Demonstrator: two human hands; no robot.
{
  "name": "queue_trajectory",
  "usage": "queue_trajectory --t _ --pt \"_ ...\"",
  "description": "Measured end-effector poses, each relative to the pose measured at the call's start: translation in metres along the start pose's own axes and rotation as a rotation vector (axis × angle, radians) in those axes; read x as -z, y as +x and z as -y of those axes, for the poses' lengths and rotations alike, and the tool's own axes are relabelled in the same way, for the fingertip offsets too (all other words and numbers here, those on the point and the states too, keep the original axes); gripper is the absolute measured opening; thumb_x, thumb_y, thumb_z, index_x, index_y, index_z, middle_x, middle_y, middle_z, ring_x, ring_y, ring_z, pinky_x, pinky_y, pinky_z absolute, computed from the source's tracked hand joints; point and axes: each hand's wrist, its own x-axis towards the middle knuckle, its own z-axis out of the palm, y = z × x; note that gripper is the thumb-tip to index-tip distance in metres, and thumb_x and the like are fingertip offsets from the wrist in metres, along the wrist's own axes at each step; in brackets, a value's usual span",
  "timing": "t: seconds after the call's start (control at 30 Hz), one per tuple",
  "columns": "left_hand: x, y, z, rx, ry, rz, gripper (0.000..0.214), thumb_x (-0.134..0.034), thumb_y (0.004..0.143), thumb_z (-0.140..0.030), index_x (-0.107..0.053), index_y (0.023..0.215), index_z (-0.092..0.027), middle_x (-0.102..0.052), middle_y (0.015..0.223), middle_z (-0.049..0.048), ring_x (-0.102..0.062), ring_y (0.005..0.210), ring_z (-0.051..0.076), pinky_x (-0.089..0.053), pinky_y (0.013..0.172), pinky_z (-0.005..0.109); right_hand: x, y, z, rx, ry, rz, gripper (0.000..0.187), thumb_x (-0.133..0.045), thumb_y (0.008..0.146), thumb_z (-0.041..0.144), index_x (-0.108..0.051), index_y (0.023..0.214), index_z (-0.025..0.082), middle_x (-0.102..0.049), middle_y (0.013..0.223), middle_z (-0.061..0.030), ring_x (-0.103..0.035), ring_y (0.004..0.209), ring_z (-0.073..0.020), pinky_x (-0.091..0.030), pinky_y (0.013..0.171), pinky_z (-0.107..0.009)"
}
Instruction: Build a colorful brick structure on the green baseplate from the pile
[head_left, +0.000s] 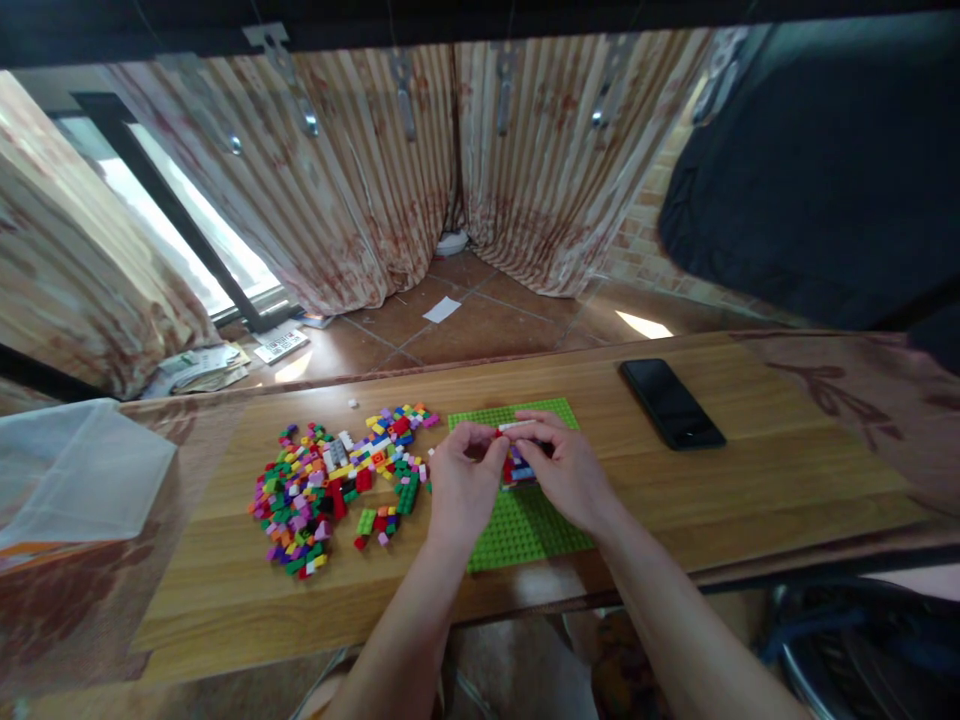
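A green studded baseplate (pixel 517 540) lies on the wooden board, and a small build of toy bricks (pixel 522 473) in red, blue, white and purple stands on its upper part. My left hand (pixel 463 485) reaches in from the left with thumb and index finger closed at the top of the build. From the other side my right hand (pixel 562 465) meets it, its thumb and fingers bent round the build's upper right edge. Both hands touch the bricks at a pale and red piece. The fingers hide much of the build, so single bricks there are hard to tell apart.
A spread of loose coloured bricks (pixel 300 500) covers the board's left part, with a small cluster (pixel 375 522) nearer me. A black phone (pixel 671 403) lies to the right. A translucent plastic box (pixel 82 470) stands at the far left.
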Motion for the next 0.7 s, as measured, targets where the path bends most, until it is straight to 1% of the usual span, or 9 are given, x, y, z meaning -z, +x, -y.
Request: queue_trajectory --t 0.1,0.17,0.23,0.3,0.4,0.5,0.6,0.7 --pt "0.001 0.001 0.001 -0.004 -0.032 -0.004 0.009 -0.067 0.072 -0.024 -0.063 0.073 -0.015 -0.065 0.065 0.0000 -0.056 0.059 0.011 -0.045 0.059 0.022 0.000 0.000 0.001 -0.004 0.004 -0.003 0.022 -0.053 0.082 0.020 -0.074 0.086 0.024 -0.064 0.110 -0.0059 -0.060 0.107 -0.0200 -0.043 0.099 -0.041" --pt "0.001 0.002 0.004 0.017 -0.072 0.015 0.010 -0.067 0.071 -0.024 -0.063 0.073 -0.015 -0.065 0.066 0.0004 -0.057 0.060 0.011 -0.045 0.060 0.023 -0.001 0.001 0.000 -0.012 0.018 -0.002 0.022 -0.053 0.081 0.021 -0.074 0.086 0.024 -0.064 0.110 -0.0063 -0.060 0.107 -0.0203 -0.043 0.099 -0.042" --pt "0.001 0.002 0.006 0.036 -0.115 0.034 0.011 -0.068 0.070 -0.024 -0.062 0.072 -0.015 -0.064 0.066 0.0002 -0.056 0.060 0.011 -0.044 0.060 0.022 -0.001 0.001 -0.001 -0.016 0.053 -0.003 0.022 -0.054 0.081 0.022 -0.074 0.088 0.024 -0.065 0.111 -0.0064 -0.059 0.108 -0.0207 -0.042 0.100 -0.043" --pt "0.000 0.002 0.007 0.056 -0.162 0.034 0.012 -0.069 0.069 -0.025 -0.063 0.073 -0.015 -0.063 0.065 -0.0005 -0.055 0.059 0.010 -0.044 0.059 0.021 0.000 0.002 -0.003 -0.004 0.106 -0.030 0.022 -0.054 0.082 0.025 -0.074 0.090 0.024 -0.066 0.111 -0.0064 -0.059 0.110 -0.0210 -0.042 0.101 -0.043" --pt "0.002 0.001 0.006 0.132 -0.245 0.026 0.018 -0.068 0.072 -0.031 -0.064 0.076 -0.014 -0.062 0.065 -0.0007 -0.055 0.057 0.010 -0.044 0.056 0.020 0.005 0.004 -0.006 -0.008 0.190 -0.149 0.021 -0.054 0.083 0.029 -0.073 0.092 0.024 -0.067 0.112 -0.0070 -0.059 0.110 -0.0216 -0.043 0.099 -0.043" --pt "0.008 0.001 0.001 0.211 -0.300 -0.004 0.027 -0.064 0.076 -0.041 -0.064 0.078 -0.014 -0.060 0.062 -0.0021 -0.053 0.053 0.009 -0.043 0.051 0.020 0.012 0.005 -0.008 -0.081 0.244 -0.305 0.022 -0.056 0.082 0.033 -0.072 0.093 0.021 -0.071 0.103 -0.0076 -0.064 0.100 -0.0223 -0.047 0.092 -0.042" --pt "0.018 0.004 -0.004 0.222 -0.312 -0.079 0.030 -0.065 0.075 -0.044 -0.063 0.077 -0.014 -0.058 0.061 -0.0027 -0.052 0.052 0.008 -0.043 0.052 0.019 0.017 0.005 -0.008 -0.128 0.267 -0.419 0.025 -0.058 0.082 0.037 -0.071 0.094 0.018 -0.073 0.093 -0.0077 -0.066 0.089 -0.0217 -0.050 0.084 -0.040" --pt "0.029 0.008 -0.010 0.218 -0.365 -0.165 0.032 -0.069 0.072 -0.045 -0.063 0.076 -0.014 -0.059 0.061 -0.0028 -0.052 0.052 0.007 -0.043 0.052 0.019 0.018 0.006 -0.004 -0.105 0.272 -0.498 0.026 -0.059 0.082 0.037 -0.071 0.092 0.017 -0.073 0.092 -0.0082 -0.067 0.087 -0.0211 -0.051 0.082 -0.038"
